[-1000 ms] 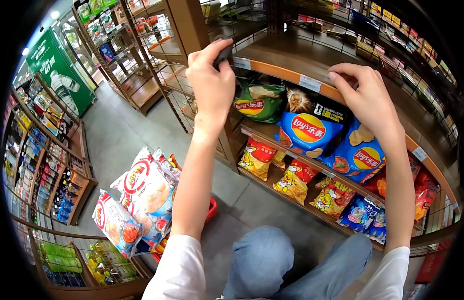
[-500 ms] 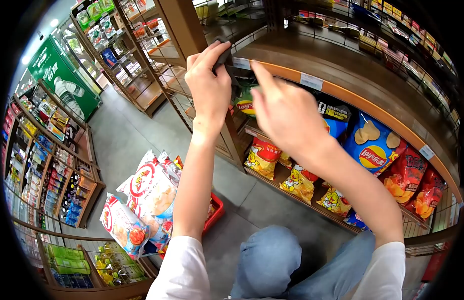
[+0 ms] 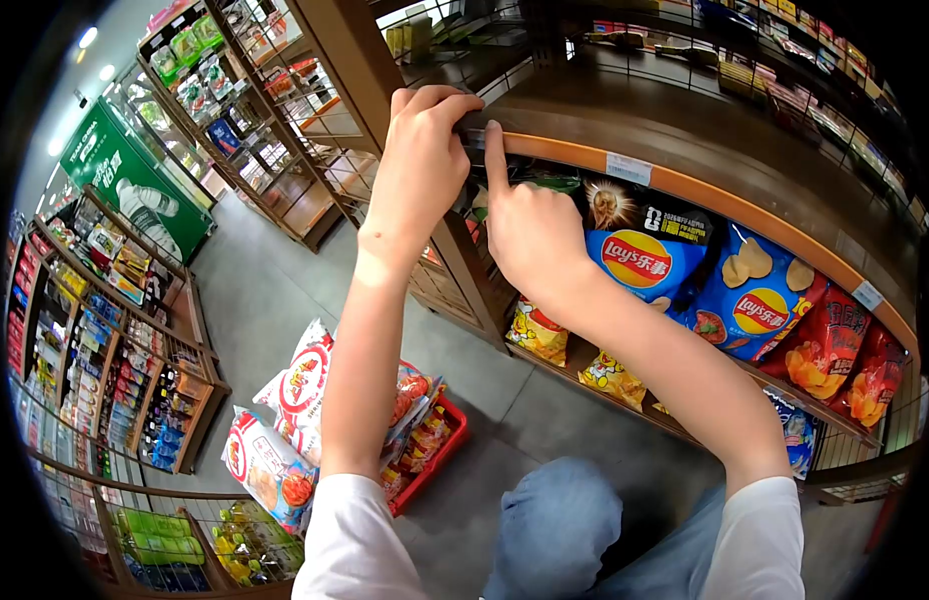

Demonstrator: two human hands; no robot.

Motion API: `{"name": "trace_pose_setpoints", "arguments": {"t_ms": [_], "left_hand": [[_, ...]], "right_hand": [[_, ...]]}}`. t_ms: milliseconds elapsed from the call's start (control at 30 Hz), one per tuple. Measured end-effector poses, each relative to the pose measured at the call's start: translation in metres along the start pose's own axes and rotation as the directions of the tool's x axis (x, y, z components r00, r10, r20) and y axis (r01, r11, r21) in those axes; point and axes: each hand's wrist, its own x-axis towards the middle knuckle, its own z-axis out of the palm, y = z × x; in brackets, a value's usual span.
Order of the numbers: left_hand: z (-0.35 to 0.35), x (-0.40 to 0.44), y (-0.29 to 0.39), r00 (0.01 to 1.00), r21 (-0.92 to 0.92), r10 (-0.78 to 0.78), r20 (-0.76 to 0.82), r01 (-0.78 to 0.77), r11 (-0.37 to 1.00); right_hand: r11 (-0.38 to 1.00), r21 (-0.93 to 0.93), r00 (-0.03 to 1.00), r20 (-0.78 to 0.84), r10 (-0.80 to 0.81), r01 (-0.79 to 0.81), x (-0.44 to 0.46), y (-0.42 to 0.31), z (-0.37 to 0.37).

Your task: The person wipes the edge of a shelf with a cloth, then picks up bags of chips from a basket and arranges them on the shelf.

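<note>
Hand positions: left hand raised at the near end of the orange shelf edge, fingers curled closed around a dark object, mostly hidden by the grip. Right hand just beside, index finger extended up to the dark object, contact not determinable; remaining fingers folded, palm side hidden, any held item not determinable. Below the shelf edge: two blue chip bags, with red bags to the right. Lower left, on grey floor: red basket loaded with snack packs, white bags toward the left.
</note>
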Motion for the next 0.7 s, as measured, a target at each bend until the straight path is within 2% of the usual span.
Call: {"name": "trace_pose_setpoints", "arguments": {"t_ms": [167,267,333,367,467,533,700], "left_hand": [[-0.009,0.003,0.004,0.988,0.016,-0.02,0.154,0.018,1.0],[-0.005,0.001,0.003,0.991,0.027,0.012,0.133,-0.016,1.0],[-0.005,0.002,0.006,0.991,0.03,0.01,0.133,-0.014,0.999],[-0.004,0.002,0.007,0.991,0.037,0.005,0.134,-0.01,0.999],[-0.002,0.004,0.007,0.987,0.043,0.013,0.159,-0.02,0.999],[-0.004,0.006,0.011,0.986,0.058,0.015,0.166,-0.025,0.998],[-0.005,0.01,0.012,0.984,0.05,0.04,0.171,-0.049,0.998]], "right_hand": [[0.998,-0.06,0.998,-0.066,-0.017,0.013,-0.005,0.003,0.007],[0.997,-0.075,0.997,-0.067,-0.034,0.029,-0.005,0.006,0.006],[0.999,0.041,0.996,-0.085,-0.003,0.007,-0.005,0.008,0.005],[0.999,0.04,0.996,-0.085,-0.001,0.005,-0.007,0.009,0.005],[1.0,0.011,0.996,-0.09,-0.006,0.007,-0.013,0.009,0.005],[0.992,-0.123,0.997,-0.063,-0.043,0.035,-0.015,0.011,0.004],[0.992,-0.122,0.995,-0.091,-0.048,0.037,-0.013,0.011,0.006]]}}
